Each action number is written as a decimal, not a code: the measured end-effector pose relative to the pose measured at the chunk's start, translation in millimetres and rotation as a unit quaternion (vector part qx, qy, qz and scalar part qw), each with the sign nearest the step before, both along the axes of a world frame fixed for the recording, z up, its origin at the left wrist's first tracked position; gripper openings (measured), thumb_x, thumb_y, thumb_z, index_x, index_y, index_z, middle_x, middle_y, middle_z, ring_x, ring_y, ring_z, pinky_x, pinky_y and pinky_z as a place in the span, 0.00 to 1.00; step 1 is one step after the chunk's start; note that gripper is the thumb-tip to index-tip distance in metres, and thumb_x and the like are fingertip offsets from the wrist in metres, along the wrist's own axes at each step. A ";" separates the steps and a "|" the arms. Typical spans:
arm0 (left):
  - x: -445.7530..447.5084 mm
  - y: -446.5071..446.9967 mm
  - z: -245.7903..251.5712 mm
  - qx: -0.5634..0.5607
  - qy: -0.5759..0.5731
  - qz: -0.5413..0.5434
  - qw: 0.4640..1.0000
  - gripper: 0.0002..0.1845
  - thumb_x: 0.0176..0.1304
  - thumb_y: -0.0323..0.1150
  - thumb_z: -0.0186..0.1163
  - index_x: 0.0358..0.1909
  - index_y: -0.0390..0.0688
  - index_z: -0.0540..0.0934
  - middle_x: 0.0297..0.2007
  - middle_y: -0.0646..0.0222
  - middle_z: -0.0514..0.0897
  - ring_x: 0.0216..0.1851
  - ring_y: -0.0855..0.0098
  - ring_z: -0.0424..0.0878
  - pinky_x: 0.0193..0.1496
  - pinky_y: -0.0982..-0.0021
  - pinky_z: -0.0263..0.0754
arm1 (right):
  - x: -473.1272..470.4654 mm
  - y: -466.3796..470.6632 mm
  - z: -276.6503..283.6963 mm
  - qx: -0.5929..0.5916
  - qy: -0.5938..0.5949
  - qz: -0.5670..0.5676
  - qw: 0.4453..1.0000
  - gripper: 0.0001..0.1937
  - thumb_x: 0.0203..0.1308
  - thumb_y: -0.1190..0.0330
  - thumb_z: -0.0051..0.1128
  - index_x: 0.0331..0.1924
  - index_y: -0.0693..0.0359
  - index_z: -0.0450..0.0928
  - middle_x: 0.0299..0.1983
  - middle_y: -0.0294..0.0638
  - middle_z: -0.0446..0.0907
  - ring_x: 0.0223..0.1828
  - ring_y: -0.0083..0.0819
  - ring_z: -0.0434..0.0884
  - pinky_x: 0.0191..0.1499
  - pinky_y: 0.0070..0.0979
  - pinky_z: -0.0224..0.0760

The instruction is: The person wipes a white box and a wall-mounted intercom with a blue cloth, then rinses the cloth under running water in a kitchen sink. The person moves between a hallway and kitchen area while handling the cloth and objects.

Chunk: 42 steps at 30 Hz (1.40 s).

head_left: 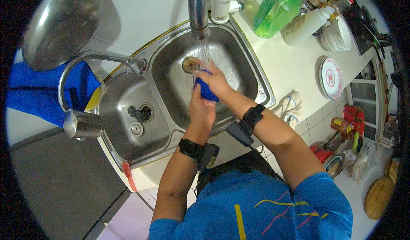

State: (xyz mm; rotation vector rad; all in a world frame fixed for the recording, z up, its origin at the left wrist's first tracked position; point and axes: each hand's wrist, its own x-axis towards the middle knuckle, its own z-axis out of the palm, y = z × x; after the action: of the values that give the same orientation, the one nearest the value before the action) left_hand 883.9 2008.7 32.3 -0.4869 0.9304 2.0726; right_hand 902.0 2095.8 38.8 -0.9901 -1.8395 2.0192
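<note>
A blue object (207,88), perhaps a cloth or sponge, is held between my two hands over the larger steel sink basin (173,95). My left hand (201,107) grips it from the lower left, and my right hand (217,79) closes on it from the upper right. Water runs in thin streams from the faucet (199,25) onto the fingers. Blur hides the fingertips and the exact shape of the blue object. A drain (190,65) shows just beyond my hands.
The smaller basin (134,147) holds a drain strainer (136,129) and a dark item. A curved second tap (69,73) arches over its left side. A green soap bottle (275,12), white bottle (304,26), stacked bowls (334,36), plates (331,78) and a cloth (290,107) lie rightward.
</note>
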 end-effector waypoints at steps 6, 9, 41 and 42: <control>-24.0 -14.9 3.0 0.100 -0.016 -0.112 0.989 0.23 0.67 0.52 0.43 0.51 0.45 0.72 0.45 0.65 0.78 0.48 0.66 0.76 0.52 0.63 0.72 | 35.5 -31.4 -4.0 0.249 -0.002 0.171 0.953 0.31 0.49 0.56 0.61 0.61 0.50 0.67 0.68 0.49 0.54 0.69 0.50 0.52 0.67 0.39 0.46; 0.8 -4.8 1.0 -0.086 -0.045 -0.070 0.993 0.21 0.70 0.46 0.41 0.60 0.50 0.64 0.55 0.67 0.71 0.55 0.66 0.71 0.58 0.63 0.65 | 13.7 -9.2 -1.8 0.091 0.038 0.033 0.995 0.35 0.47 0.53 0.62 0.62 0.52 0.65 0.68 0.53 0.52 0.69 0.52 0.52 0.67 0.36 0.48; -42.4 28.2 4.8 -0.455 0.437 -0.275 0.725 0.23 0.69 0.44 0.42 0.42 0.31 0.75 0.37 0.50 0.80 0.40 0.55 0.79 0.43 0.66 0.70 | -16.1 17.1 -16.8 -0.126 0.022 -0.074 0.989 0.14 0.58 0.60 0.54 0.31 0.65 0.78 0.26 0.41 0.77 0.25 0.29 0.75 0.32 0.27 0.68; -45.6 27.5 6.5 -0.379 0.326 -0.220 0.838 0.21 0.68 0.44 0.44 0.47 0.34 0.73 0.38 0.59 0.80 0.39 0.63 0.79 0.41 0.67 0.72 | -15.6 21.4 -15.7 -0.202 0.060 -0.077 0.974 0.13 0.59 0.61 0.53 0.34 0.65 0.77 0.27 0.38 0.77 0.25 0.26 0.75 0.32 0.24 0.68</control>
State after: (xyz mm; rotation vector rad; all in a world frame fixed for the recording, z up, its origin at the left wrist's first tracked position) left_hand 838.4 2036.2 38.8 0.0932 2.0759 1.3697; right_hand 886.4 2117.2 23.1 -1.0439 -1.2731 2.3462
